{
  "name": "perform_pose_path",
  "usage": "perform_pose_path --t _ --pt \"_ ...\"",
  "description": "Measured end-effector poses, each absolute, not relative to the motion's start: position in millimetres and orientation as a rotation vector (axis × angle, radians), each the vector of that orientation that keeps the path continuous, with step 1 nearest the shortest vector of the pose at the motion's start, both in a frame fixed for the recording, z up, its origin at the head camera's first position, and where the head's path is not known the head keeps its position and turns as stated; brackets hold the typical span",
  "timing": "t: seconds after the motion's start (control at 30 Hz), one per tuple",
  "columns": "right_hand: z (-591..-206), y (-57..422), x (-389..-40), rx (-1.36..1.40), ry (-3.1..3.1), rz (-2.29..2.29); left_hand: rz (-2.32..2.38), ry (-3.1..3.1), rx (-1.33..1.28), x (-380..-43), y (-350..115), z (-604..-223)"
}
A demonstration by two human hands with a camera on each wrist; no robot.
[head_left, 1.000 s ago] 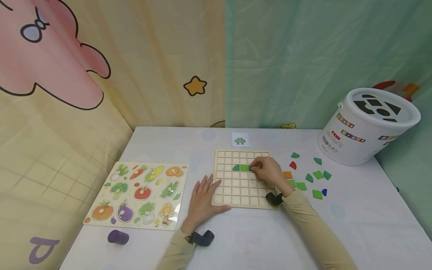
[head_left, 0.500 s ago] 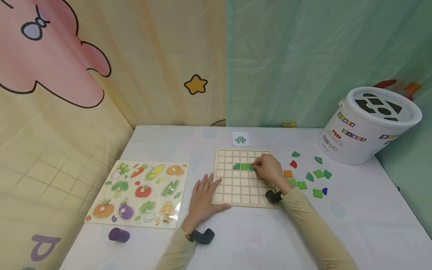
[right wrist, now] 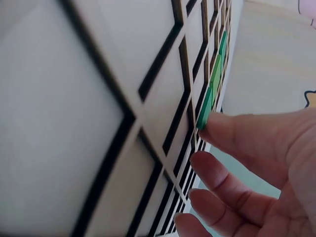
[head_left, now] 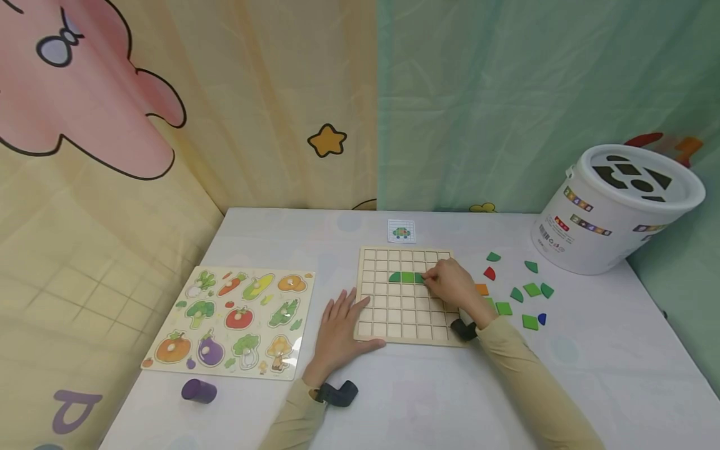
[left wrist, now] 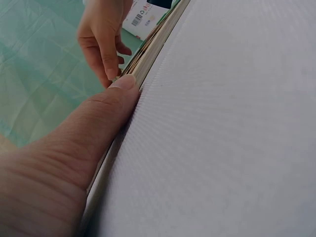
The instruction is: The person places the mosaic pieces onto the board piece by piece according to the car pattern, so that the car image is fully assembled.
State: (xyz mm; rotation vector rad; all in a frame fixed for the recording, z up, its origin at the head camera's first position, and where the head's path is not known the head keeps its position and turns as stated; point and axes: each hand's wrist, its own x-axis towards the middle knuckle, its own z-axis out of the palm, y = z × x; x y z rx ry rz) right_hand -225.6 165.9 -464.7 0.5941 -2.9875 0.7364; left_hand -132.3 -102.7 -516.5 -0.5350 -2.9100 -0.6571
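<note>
While left hand [head_left: 339, 337], fingers spread, steadies pale wooden grid board [head_left: 395, 317], right hand [head_left: 452, 286], apparently pinching part-hidden flat dark-green tile [head_left: 419, 278] beside light-green square tile [head_left: 407, 277], should align it, then press flush.

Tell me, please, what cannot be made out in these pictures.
Head: right end of the pinched dark green piece, covered by the right hand.
Head: part of one green square, covered by the right wrist.
Head: details of the picture card, too small.
Left wrist: base of the left hand, cut off by the left edge.
</note>
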Motion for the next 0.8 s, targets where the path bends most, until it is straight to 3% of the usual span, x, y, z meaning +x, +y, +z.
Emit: perform_pose_path --t 0.2,0.4,0.8 --pt "-468 183 -220 0.787 -2.936 0.827 -0.649 -2.906 -0.539 -133 -103 -518" --pt "-467 210 -217 0.724 -2.923 0.965 -0.649 -2.916 -0.534 -132 -103 -518" --pt "-452 276 -233 0.183 -3.006 0.907 -0.659 -2.91 -0.532 -132 -103 -518"
